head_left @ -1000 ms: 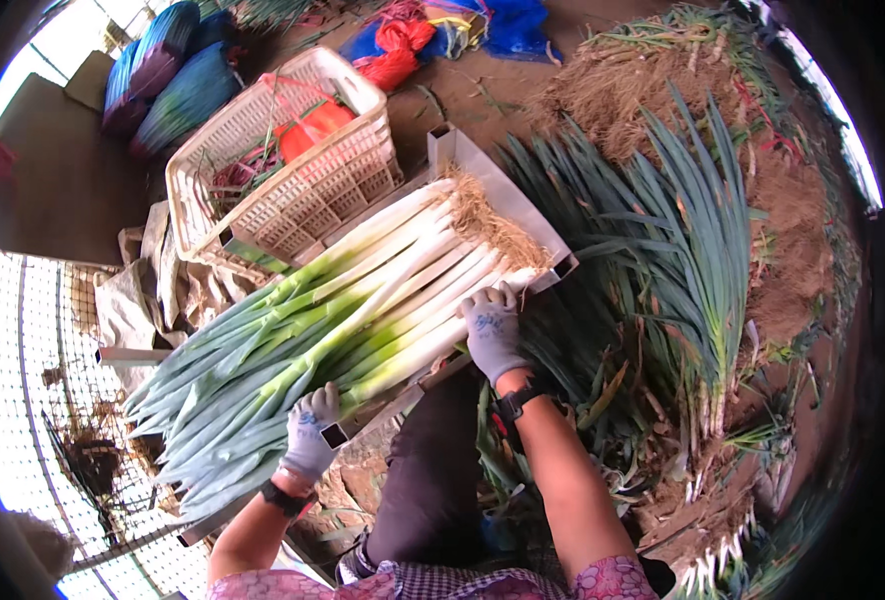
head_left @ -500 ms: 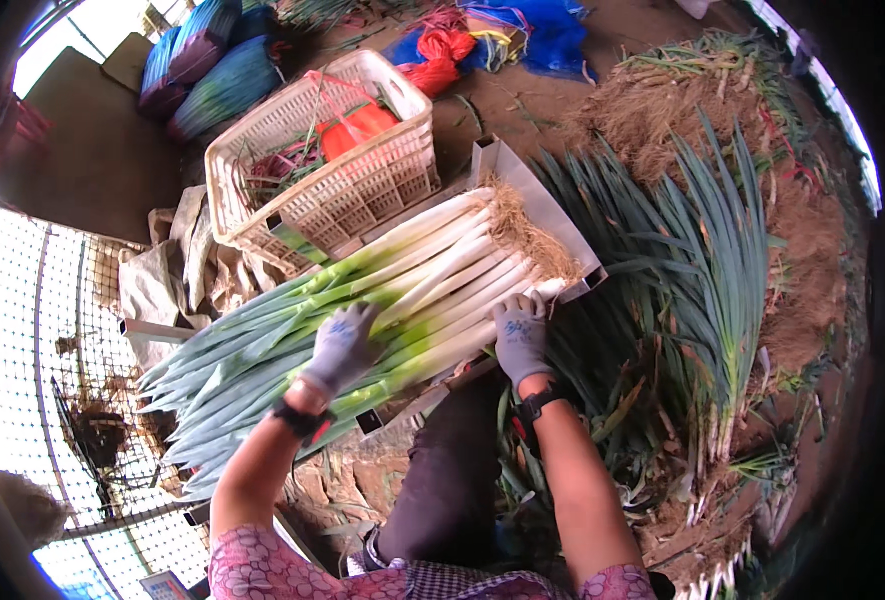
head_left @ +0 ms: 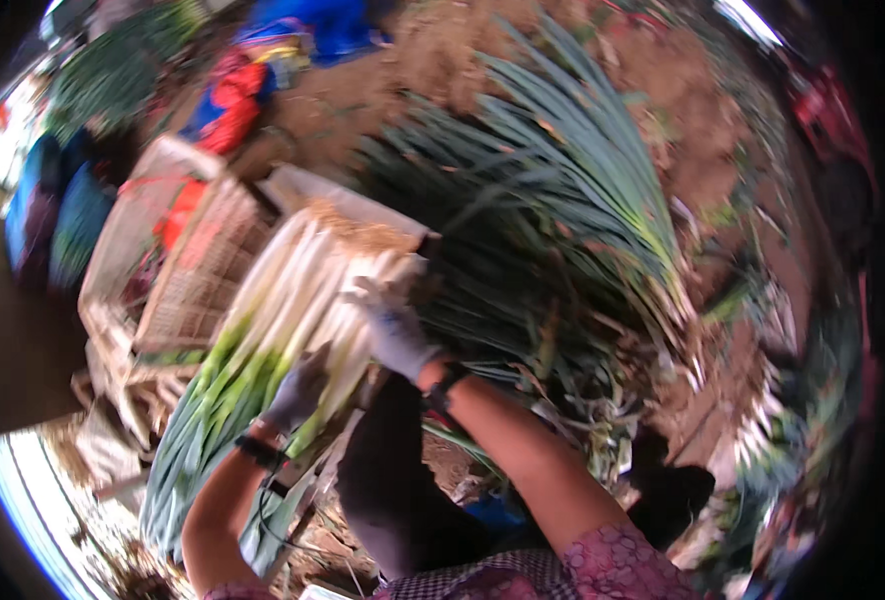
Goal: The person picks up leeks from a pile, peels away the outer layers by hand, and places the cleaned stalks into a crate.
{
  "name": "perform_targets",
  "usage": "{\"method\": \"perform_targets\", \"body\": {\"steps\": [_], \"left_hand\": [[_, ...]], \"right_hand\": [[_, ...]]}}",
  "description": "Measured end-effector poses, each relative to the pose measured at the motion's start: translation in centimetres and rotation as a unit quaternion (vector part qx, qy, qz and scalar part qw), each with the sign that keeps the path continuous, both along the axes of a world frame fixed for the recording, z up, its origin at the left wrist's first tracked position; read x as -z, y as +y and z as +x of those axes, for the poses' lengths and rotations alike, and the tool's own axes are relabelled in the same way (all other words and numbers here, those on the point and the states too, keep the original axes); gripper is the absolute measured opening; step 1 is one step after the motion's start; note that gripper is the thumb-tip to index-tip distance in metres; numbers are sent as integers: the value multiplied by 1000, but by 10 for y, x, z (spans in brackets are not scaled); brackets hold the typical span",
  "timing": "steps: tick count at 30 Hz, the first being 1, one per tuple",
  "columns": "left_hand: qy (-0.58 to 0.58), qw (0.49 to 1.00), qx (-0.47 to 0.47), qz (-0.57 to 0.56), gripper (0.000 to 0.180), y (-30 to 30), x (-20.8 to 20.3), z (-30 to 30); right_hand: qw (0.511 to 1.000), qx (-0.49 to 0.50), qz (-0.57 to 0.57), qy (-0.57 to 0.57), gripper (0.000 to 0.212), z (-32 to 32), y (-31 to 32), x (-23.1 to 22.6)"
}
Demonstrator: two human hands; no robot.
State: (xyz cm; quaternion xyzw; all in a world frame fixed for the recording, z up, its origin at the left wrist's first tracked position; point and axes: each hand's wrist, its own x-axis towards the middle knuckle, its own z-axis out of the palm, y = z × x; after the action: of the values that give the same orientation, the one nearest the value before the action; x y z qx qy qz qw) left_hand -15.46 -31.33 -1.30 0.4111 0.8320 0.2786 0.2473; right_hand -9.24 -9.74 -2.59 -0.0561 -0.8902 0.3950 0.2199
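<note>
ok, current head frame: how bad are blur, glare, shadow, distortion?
Head view throughout: blur smears the left hand, right hand and stalks; glare whitens lower left; the leaf pile sits in dark shadow; fisheye distorts the rim, corners black.

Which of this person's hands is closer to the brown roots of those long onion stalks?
The right hand, at the white stalks close to the brown roots. The left hand is farther from them, lower in view, toward the green leaves.

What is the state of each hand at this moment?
Left hand: at the green onions; blurred, grip cannot be told.
Right hand: open, over their white stalks.
</note>
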Motion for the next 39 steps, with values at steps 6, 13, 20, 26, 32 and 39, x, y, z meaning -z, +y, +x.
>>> {"method": "perform_targets", "body": {"steps": [6,13,20,26,32,39], "left_hand": [[68,985,100,-122,54,25,-18,-3],[81,974,78,-197,43,54,-109,-4],[35,989,110,87,47,205,-238,133],[-84,966,149,192,44,296,-172,216],[-162,972,0,169,31,317,-98,209],[-536,827,-164,55,38,317,-68,224]], "right_hand": [[998,-19,-60,-31,34,17,8,-9],[954,288,-9,-85,51,203,170,26],[835,58,-121,-533,60,388,136,115],[902,359,72,-230,25,327,280,81],[835,318,153,-423,45,361,325,110],[914,311,-3,-261,36,388,241,-37]]}}
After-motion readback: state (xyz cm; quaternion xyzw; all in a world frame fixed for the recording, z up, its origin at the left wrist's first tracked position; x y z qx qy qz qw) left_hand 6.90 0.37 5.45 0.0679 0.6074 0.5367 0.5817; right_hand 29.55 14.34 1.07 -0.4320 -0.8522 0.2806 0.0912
